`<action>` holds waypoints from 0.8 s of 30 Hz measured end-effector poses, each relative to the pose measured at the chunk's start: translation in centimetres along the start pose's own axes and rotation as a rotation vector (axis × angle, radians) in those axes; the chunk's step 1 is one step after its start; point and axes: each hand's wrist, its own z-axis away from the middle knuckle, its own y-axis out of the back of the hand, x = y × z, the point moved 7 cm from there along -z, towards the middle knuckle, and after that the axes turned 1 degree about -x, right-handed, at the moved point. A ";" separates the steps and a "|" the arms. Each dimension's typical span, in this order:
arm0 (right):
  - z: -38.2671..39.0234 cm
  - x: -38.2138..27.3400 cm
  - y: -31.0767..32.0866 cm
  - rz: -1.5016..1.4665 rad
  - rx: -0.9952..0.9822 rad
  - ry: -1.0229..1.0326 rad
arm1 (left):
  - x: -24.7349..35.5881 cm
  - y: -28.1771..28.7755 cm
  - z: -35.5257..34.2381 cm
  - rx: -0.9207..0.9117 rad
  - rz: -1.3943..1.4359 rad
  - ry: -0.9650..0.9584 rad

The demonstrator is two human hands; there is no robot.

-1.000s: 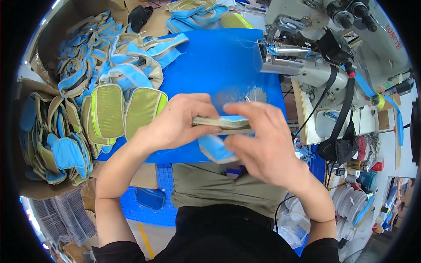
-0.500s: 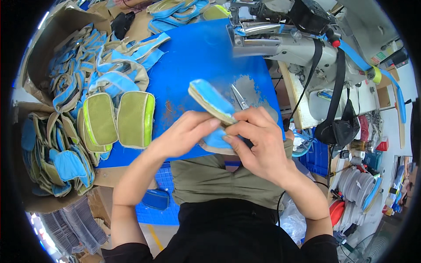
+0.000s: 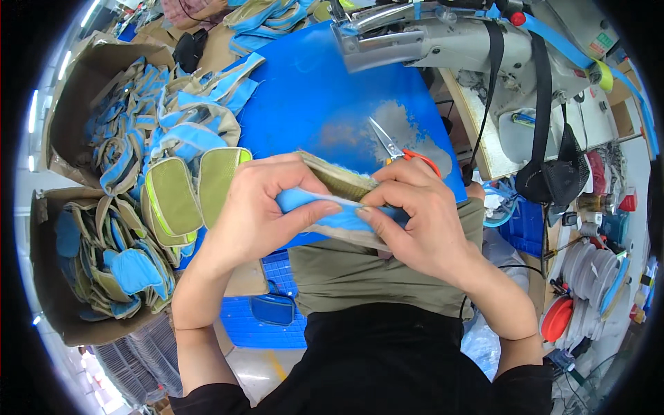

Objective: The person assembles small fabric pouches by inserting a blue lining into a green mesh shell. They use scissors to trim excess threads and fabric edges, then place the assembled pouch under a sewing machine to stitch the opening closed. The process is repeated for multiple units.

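Observation:
Between my hands is a sewn fabric case (image 3: 342, 216), olive mesh with a bright blue lining, its two layers spread apart in front of my lap. My left hand (image 3: 266, 200) pinches its left side, thumb over the blue lining. Thumb and fingers of my right hand (image 3: 422, 214) grip its right side along the edge. Just beyond my right hand lies a pair of scissors (image 3: 386, 137) with orange handles, partly hidden by that hand. Olive mesh cases (image 3: 173, 197) with lime trim sit left of my left hand, which partly covers one of them.
A blue work surface (image 3: 304, 83) with a worn grey patch lies ahead. Blue and beige fabric strips (image 3: 200, 104) spill from a cardboard box (image 3: 72, 104) at left. A nearer box (image 3: 76, 332) holds more cases. At right stands a sewing machine (image 3: 443, 48) with hanging black straps.
The case has turned from a raised tilt to lie more level, its layers held apart. My left hand has shifted its grip to the case's left side. More of the scissors shows.

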 end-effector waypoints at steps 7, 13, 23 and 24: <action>-0.3 -0.4 0.0 -0.056 -0.047 -0.011 | 3.6 1.1 -0.6 0.130 -0.292 -0.324; 0.0 0.0 0.3 -0.182 -0.025 -0.029 | 1.9 0.4 -0.3 0.052 -0.105 -0.157; 0.5 0.1 0.7 -0.314 0.019 -0.071 | 1.9 0.4 1.5 0.179 -0.045 -0.173; 0.5 0.1 0.6 -0.317 0.010 -0.078 | 2.0 0.4 1.7 0.180 -0.044 -0.177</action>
